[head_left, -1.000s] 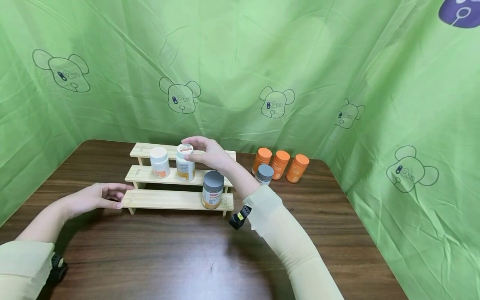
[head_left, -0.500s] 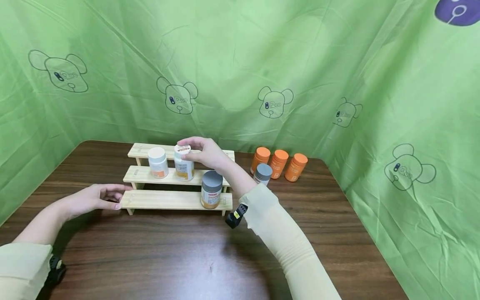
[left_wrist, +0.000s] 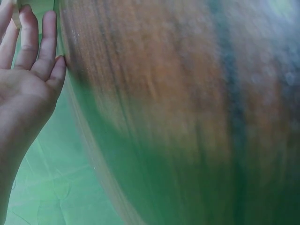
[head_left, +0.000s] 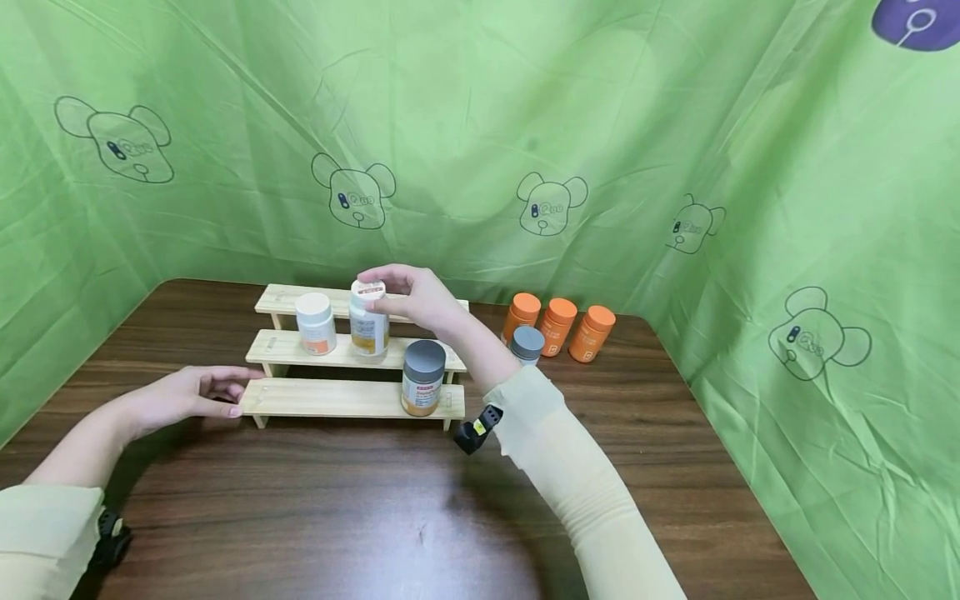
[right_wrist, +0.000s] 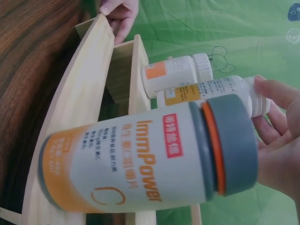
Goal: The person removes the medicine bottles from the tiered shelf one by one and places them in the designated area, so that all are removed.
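A three-step wooden display rack [head_left: 322, 398] stands on the table. My left hand [head_left: 176, 398] holds the left end of its lowest step, thumb at the front corner and fingers behind; in the left wrist view that hand [left_wrist: 28, 89] shows its palm side. My right hand [head_left: 423, 300] pinches the white cap of a pill bottle with a yellow-orange label [head_left: 369, 323], upright at the middle step. In the right wrist view its base seems slightly off the wood. Left of it, a white bottle with an orange label [head_left: 316, 325] stands on the middle step.
A grey-capped supplement bottle [head_left: 423, 379] stands at the lowest step's right end. Right of the rack, several bottles stand on the table: orange ones [head_left: 557, 327] and another grey-capped one [head_left: 527, 343], partly hidden by my right arm. Green cloth [head_left: 465, 125] hangs behind.
My right hand and the yellow-labelled bottle have risen slightly in the last half second. My left hand keeps its place on the rack.
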Motion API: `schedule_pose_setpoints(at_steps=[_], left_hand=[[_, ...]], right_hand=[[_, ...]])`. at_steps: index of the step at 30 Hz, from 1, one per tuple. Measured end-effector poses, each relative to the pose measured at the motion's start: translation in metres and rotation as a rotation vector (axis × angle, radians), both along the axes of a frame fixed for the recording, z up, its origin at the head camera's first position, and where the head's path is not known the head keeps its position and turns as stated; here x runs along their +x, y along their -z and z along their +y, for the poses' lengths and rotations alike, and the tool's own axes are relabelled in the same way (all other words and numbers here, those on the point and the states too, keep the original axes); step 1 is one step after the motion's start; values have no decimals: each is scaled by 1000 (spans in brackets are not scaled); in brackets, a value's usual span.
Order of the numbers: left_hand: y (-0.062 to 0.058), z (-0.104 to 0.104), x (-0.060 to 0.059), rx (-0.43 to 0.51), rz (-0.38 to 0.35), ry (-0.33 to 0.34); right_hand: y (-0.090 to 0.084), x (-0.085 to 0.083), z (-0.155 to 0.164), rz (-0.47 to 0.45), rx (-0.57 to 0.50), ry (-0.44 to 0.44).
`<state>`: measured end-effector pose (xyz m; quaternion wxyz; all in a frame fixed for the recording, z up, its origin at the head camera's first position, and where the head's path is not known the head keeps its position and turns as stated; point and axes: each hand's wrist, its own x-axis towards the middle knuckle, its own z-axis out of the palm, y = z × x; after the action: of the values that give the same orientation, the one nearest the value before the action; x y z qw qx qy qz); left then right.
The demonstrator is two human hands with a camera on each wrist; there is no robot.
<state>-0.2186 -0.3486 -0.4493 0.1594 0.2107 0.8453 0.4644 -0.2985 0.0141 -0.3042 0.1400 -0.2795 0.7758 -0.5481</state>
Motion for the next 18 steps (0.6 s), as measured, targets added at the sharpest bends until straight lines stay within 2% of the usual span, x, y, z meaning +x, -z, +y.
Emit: schedule_pose_setpoints(at_steps=[12, 18], left_hand=[[0, 0, -1, 15, -13, 7], [-1, 0, -1, 18, -19, 9]], right_hand=[[-18, 2, 17, 59, 30, 42], [-26, 4, 28, 52, -7, 44]])
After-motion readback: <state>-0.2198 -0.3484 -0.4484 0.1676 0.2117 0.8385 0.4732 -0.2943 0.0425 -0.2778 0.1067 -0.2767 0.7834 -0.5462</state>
